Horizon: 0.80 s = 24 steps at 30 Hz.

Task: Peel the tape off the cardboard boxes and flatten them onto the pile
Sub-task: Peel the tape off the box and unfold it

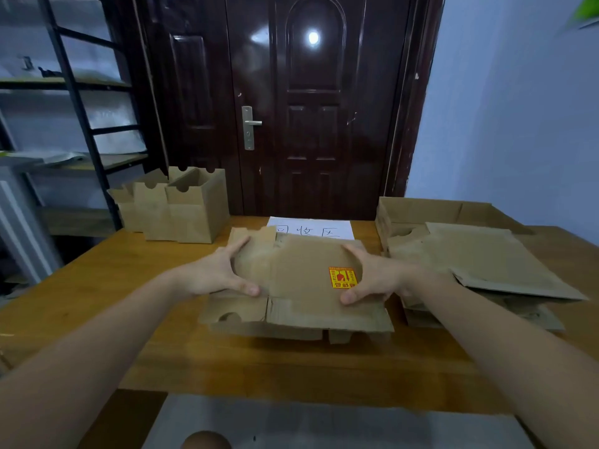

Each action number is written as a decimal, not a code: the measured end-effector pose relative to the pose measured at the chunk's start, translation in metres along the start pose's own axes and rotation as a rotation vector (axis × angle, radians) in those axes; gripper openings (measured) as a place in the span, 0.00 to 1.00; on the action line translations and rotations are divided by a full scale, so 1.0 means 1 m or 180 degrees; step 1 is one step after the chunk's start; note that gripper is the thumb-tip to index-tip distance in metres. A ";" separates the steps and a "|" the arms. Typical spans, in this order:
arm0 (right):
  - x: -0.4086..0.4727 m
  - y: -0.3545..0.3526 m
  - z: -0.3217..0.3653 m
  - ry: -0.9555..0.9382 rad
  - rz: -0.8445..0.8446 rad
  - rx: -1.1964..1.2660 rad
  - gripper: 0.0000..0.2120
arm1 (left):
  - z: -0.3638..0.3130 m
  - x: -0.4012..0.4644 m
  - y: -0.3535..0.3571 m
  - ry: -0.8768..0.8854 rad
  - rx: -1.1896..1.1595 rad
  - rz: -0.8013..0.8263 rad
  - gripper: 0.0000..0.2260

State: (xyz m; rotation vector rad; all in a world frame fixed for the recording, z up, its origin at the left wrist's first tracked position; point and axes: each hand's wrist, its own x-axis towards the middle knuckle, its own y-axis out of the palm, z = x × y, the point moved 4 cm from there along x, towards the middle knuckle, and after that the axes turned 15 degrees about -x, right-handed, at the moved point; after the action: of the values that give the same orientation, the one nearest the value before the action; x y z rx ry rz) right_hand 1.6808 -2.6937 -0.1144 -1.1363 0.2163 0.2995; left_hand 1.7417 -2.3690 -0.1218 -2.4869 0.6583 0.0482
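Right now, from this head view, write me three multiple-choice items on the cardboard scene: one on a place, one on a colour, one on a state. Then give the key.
1. Where do the upright open boxes stand on the table?
A. far left corner
B. near right edge
C. under the hands

2. What colours is the sticker on the flattened box?
A. blue and white
B. yellow and red
C. green and black

3. How is the flattened box held?
A. by one hand only
B. by no hand
C. by both hands at its sides

Key:
1 A, they stand at the far left, beside the shelf.
2 B, the square label is yellow with red print.
3 C, the left hand grips its left side and the right hand its right side, thumbs on top.
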 end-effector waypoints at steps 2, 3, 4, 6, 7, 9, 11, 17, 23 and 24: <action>0.003 0.004 0.002 0.0172 0.0243 -0.0153 0.61 | 0.007 0.002 0.008 -0.0491 0.0126 0.0349 0.65; 0.006 0.005 0.003 0.0245 0.0313 -0.0285 0.61 | 0.011 0.003 0.014 -0.0690 0.0180 0.0480 0.63; 0.010 0.006 0.005 0.0309 0.0363 -0.0412 0.60 | 0.013 0.003 0.019 -0.0852 0.0209 0.0567 0.61; 0.017 0.010 0.007 0.0430 0.0460 -0.0609 0.60 | 0.016 0.007 0.028 -0.1010 0.0308 0.0628 0.57; 0.021 0.013 0.006 0.0481 0.0507 -0.0688 0.60 | 0.017 0.010 0.031 -0.1044 0.0376 0.0637 0.56; 0.026 0.021 0.004 0.0549 0.0561 -0.0836 0.60 | 0.018 0.014 0.037 -0.1121 0.0592 0.0658 0.56; 0.030 0.031 0.000 0.0617 0.0622 -0.0942 0.61 | 0.019 0.019 0.042 -0.1204 0.0765 0.0655 0.58; 0.042 0.043 -0.010 0.0723 0.0697 -0.0893 0.63 | 0.022 0.032 0.047 -0.1352 0.0950 0.0678 0.55; 0.046 0.047 -0.016 0.0718 0.0525 -0.1088 0.65 | 0.029 0.039 0.048 -0.1360 0.1051 0.0610 0.63; 0.046 0.047 -0.017 0.0710 0.0510 -0.1116 0.65 | 0.029 0.040 0.048 -0.1386 0.1035 0.0627 0.62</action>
State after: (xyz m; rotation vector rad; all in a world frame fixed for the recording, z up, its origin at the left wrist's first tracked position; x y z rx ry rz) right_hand 1.7079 -2.6852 -0.1760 -1.5044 0.4666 0.3617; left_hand 1.7577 -2.4059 -0.1777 -2.0025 0.6576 0.5009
